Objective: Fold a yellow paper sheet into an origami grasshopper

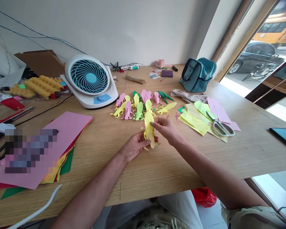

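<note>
A yellow paper figure (148, 128) is hanging between two hands in front of the fan (89, 78) and to its right. The left hand (135, 144) is pinching the lower end between thumb and fingers; the right hand (165, 128) is pressing thumb to fingers at the side edge. Thin strips are sticking out near the left fingers, so a hard tug could tear one, and squeezing could crease the body. Other paper figures (139, 111) are lying right of the fan, close enough that a sweeping wrist might scatter them. The wooden table (102, 140) is bearing scissors (216, 123) well right of the fan; behind it, a pale wall (143, 31) is rising.
</note>
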Demonstrator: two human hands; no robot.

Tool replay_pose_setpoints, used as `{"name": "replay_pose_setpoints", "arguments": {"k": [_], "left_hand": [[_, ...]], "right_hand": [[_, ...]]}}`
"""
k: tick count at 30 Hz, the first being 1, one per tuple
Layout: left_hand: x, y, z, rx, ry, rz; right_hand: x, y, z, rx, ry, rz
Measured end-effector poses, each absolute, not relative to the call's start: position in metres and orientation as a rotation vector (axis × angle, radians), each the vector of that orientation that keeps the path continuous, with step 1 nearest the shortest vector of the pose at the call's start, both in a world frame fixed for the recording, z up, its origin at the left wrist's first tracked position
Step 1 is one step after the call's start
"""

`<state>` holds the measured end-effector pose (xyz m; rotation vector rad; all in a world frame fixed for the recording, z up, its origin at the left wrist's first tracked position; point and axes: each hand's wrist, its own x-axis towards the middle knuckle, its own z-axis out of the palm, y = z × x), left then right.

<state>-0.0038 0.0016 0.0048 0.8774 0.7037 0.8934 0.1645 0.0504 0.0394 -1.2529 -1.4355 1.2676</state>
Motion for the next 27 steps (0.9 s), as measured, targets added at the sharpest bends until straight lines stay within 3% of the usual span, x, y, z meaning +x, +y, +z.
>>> {"name": "replay_pose_setpoints", "arguments": {"k": [27], "left_hand": [[-0.007,-0.001,0.012,0.942,0.828,0.870]], "right_hand": [[0.166,0.054,0.025,-1.204,-1.669,1.176]]}}
